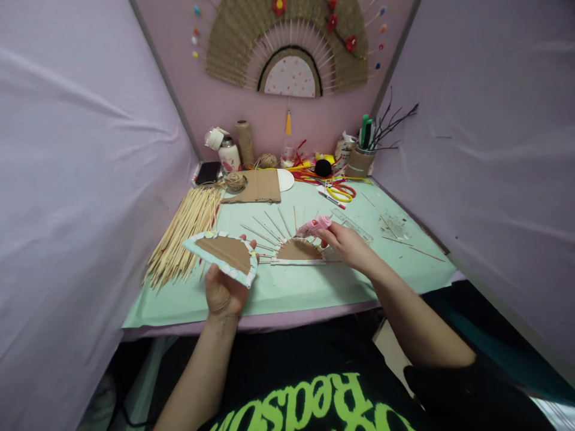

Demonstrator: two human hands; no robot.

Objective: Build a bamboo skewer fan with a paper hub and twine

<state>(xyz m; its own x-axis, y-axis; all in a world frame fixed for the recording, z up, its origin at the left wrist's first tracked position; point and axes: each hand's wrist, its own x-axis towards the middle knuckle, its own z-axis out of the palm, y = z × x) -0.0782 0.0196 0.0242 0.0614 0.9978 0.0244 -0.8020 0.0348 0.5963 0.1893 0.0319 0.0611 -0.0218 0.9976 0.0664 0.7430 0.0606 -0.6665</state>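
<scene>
My left hand [228, 288] grips a half-round cardboard piece [229, 254] by its edge, tilted above the table; pale blue patterned fabric wraps its rim. In my right hand [344, 239] is a pink glue gun [314, 225], its nozzle end pointing left and down. Beneath it lies a second half-round cardboard piece [299, 251] with the same kind of fabric border. Several thin sticks [265, 224] fan out from its curved edge across the table. Whether the nozzle touches the cardboard I cannot tell.
A large pile of bamboo sticks [182, 236] covers the table's left side. Behind are a cardboard sheet [260, 187], twine ball [235, 181], scissors [341, 193], a pen [332, 200] and a can of twigs [360, 161]. A finished fan [290, 75] hangs on the back wall.
</scene>
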